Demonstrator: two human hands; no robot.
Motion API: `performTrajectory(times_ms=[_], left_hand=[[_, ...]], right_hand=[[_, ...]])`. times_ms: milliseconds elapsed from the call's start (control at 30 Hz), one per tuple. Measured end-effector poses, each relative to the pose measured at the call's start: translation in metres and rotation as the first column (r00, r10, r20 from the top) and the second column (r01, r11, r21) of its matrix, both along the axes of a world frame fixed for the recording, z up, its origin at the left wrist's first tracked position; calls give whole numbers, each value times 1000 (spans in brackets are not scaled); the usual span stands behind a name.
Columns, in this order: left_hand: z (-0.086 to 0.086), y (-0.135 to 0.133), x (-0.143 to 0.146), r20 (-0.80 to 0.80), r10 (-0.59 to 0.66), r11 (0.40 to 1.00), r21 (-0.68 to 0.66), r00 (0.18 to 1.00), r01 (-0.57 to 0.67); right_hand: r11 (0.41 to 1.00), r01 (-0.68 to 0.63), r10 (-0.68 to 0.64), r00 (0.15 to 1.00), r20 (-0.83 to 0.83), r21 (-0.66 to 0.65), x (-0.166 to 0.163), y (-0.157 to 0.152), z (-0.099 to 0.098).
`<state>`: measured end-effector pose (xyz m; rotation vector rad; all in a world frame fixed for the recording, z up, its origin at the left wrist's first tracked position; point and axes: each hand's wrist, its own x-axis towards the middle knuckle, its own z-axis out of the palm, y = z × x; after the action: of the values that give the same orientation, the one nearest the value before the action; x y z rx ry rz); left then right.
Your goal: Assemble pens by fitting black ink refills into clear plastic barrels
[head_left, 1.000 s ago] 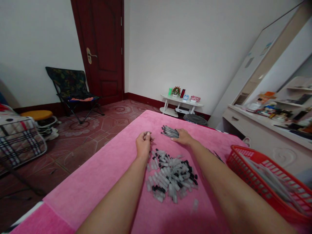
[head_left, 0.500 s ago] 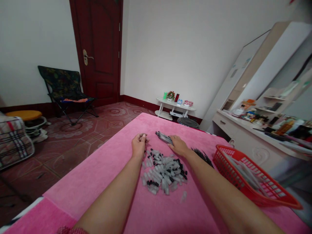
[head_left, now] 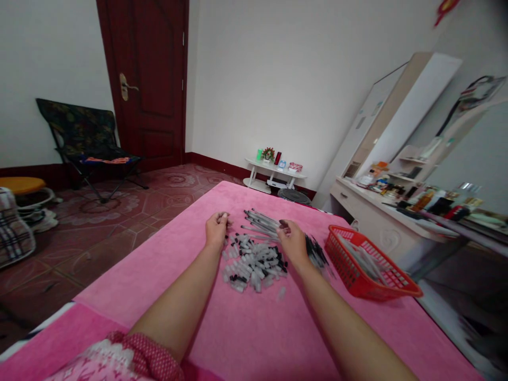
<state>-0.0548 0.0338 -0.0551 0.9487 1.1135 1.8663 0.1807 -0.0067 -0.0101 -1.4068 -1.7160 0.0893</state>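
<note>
I sit at a pink cloth (head_left: 166, 286) that covers the surface before me, a deeper pink strip showing at its near left corner. A loose heap of clear and black caps (head_left: 254, 264) lies between my forearms, and just beyond it a fan of slim pens (head_left: 260, 222) points left, dark tips outward. My right hand (head_left: 292, 238) is at the right ends of those pens, fingers bent against them; I cannot tell whether it grips any. My left hand (head_left: 216, 227) is curled just left of the heap, and I cannot tell whether anything is inside it. To the right stands a red basket (head_left: 353, 278), and beyond the cloth's right edge a pale dresser (head_left: 381, 227) crowded with bottles. At the far side, a low white stand (head_left: 264, 165) carries small ornaments against the wall (head_left: 246, 79); far left are a dark red door (head_left: 146, 79) and a folding chair (head_left: 79, 127) on red tiles (head_left: 166, 198). My right hand and wrist partly hide a bunch of dark rods (head_left: 316, 251), whose tips blur. The pale things in the basket are hard to make out, and the stool (head_left: 19, 185) and plaid item (head_left: 16, 227) are cut off at the left.
</note>
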Motion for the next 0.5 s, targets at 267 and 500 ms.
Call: performTrajectory(times_ms=[267,500], left_hand=[[1,0,0,-7,-16,1000,-7,1000,16],[2,-1,-1,-28,-11,1000,-6,1000,11]], right_hand=[[998,-44,26,944,-329,-48,-2,-43,-34],[997,-43,7,894,-448,-71,1,-44,-38]])
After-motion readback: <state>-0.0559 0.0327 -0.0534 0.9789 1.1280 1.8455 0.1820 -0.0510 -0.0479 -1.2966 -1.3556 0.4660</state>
